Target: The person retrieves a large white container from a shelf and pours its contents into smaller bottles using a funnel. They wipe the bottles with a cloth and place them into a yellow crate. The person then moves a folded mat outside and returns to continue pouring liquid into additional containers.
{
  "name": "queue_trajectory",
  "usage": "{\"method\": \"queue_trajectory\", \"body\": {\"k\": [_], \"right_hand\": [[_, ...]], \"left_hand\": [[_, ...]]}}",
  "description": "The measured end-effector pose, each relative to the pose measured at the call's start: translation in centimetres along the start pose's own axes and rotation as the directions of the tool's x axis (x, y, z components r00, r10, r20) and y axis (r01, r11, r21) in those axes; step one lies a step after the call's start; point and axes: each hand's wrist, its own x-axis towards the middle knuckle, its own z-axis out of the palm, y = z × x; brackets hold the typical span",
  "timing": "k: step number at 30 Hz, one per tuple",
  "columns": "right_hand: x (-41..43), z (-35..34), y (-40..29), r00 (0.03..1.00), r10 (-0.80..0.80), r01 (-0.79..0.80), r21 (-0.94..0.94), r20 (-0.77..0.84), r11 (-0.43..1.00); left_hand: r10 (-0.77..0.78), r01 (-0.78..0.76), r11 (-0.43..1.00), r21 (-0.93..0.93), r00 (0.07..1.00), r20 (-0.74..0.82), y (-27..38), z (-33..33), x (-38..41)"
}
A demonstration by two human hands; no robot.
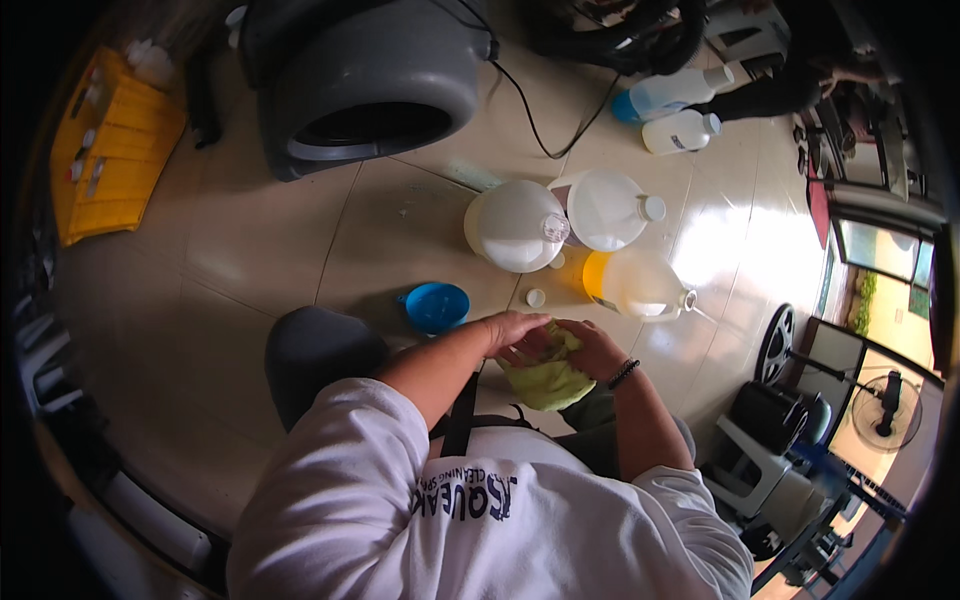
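Observation:
A yellow-green cloth (551,386) hangs bunched between my hands, above my lap. My right hand (598,351), with a dark beaded bracelet at its wrist, is shut on the cloth's upper right side. At the other side, my left hand (517,335) touches the cloth with its fingers; how firmly it grips is hidden. Just beyond stand a large translucent jug (506,225), a second capped jug (604,210) and an uncapped jug with yellow-orange liquid (626,285). A small white cap (535,298) lies on the floor near my hands. Left of it is a blue funnel (437,306).
A large grey machine housing (375,75) with a round opening stands ahead, its black cable (525,112) trailing across the tiles. Two bottles (675,133) lie farther right in view, near another person's leg (765,96). A yellow caution sign (120,150) is far left; a fan (887,412) is right.

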Motion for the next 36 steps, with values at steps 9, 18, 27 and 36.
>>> {"method": "queue_trajectory", "body": {"k": [9, 18, 27, 36], "right_hand": [[-2.3, -2.9, 2.0, 0.94, 0.31, -0.306, 0.048, -0.14, 0.951], [-1.3, -1.4, 6.1, 0.846, 0.463, -0.46, 0.075, -0.264, 0.884], [-2.1, -2.1, 16.4, 0.34, 0.861, -0.553, 0.661, -0.378, 0.508], [-0.1, -2.1, 16.4, 0.385, 0.821, -0.23, 0.817, -0.422, 0.528]], "left_hand": [[0.074, 0.618, -0.092, 0.78, 0.786, -0.614, -5.5, -9.1, -0.6], [0.512, 0.469, -0.195, 0.861, 0.798, -0.318, 7.2, -0.3, -15.1], [0.79, 0.545, -0.463, 0.699, 0.611, 0.048, 13.4, 10.0, -21.2], [0.684, 0.463, -0.65, 0.602, 0.701, 0.199, 14.4, 10.3, -15.9]]}}
